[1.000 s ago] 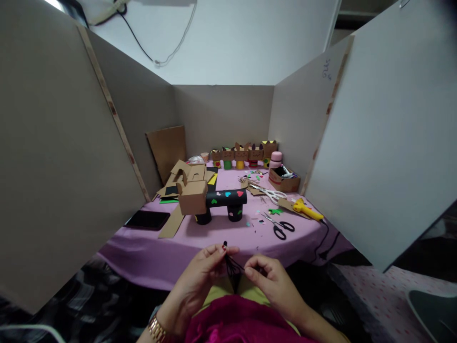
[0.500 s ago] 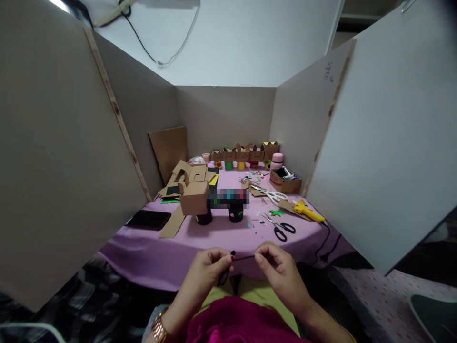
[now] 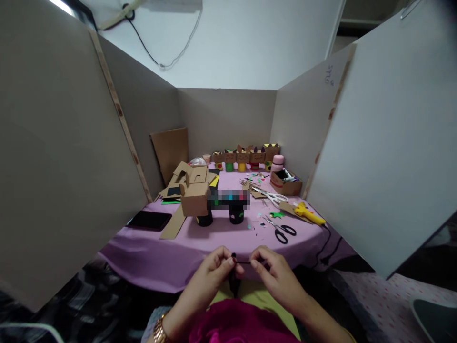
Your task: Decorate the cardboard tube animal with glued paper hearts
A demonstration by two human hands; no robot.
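A thin black cord stretches between my two hands, just in front of the table edge above my lap. My left hand pinches one part of it between thumb and fingers, and a dark loop of it hangs below that hand. My right hand pinches the other part. On the table beyond stand a cardboard box figure on a black cup and, to its right, another black cup with coloured patches; its top is blurred out.
Black-handled scissors, white scissors and a yellow glue gun lie on the right. A dark tablet and cardboard strip lie left. Several cardboard-headed figures line the back. A small box holds tools. Panels enclose the table.
My hands have come slightly closer together, so the visible stretch of cord between them is shorter. The items on the table have not moved.
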